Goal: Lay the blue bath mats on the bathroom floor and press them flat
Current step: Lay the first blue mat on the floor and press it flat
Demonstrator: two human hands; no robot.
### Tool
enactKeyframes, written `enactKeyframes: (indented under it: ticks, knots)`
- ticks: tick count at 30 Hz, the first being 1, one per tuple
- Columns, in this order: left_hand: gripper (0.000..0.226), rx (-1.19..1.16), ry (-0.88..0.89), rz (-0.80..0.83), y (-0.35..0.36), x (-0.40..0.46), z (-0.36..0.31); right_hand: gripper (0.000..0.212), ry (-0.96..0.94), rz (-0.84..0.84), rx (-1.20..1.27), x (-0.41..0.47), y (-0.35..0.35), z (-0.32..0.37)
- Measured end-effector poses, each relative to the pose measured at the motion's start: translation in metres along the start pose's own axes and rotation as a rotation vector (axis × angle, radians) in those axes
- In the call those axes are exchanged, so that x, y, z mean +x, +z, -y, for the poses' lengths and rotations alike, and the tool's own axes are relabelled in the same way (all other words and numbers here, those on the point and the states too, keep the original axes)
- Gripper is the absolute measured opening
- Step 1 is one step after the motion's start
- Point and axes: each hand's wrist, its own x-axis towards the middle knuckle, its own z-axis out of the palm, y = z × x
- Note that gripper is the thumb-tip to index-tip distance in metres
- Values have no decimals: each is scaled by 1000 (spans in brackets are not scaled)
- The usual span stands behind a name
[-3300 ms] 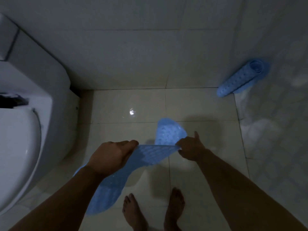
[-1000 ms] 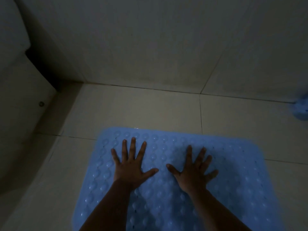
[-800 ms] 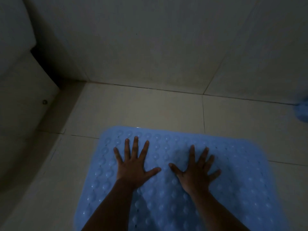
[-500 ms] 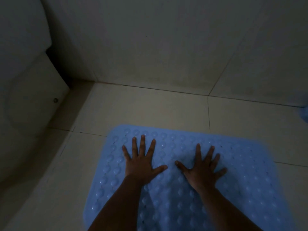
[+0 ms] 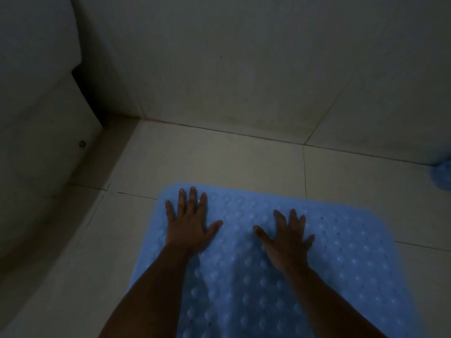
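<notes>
A blue bumpy rubber bath mat lies spread on the pale tiled floor at lower centre. The left hand and right hand press it, fingers splayed flat. Another blue mat peeks in at the right edge.

A pale toilet base stands left, beside the tiled wall.

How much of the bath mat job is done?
About half, it seems. One blue mat is spread out on the floor. Both hands, left hand and right hand, are pressing it flat with fingers spread. Another blue mat at the right edge, by the wall, is not yet laid out.
</notes>
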Motion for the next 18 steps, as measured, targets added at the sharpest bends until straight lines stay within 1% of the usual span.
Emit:
enactKeyframes:
  ticks: [2,5,7,10,14,18]
  knots:
    - [101,3,-9,-31,-3,12,17,80,-78,-31,56,3,0,15]
    - [103,17,32,-84,2,21,38,74,-217,-80,143,8,4,39]
    - [99,28,75,-152,11,23,43,70,-302,-93,177,14,9,54]
    - [88,12,110,-234,22,23,44,57,-398,-92,204,22,17,71]
    - [80,-42,147,-240,27,21,48,51,-457,-71,192,22,28,87]
    - [76,-52,145,-219,25,21,52,49,-454,-44,159,22,32,100]
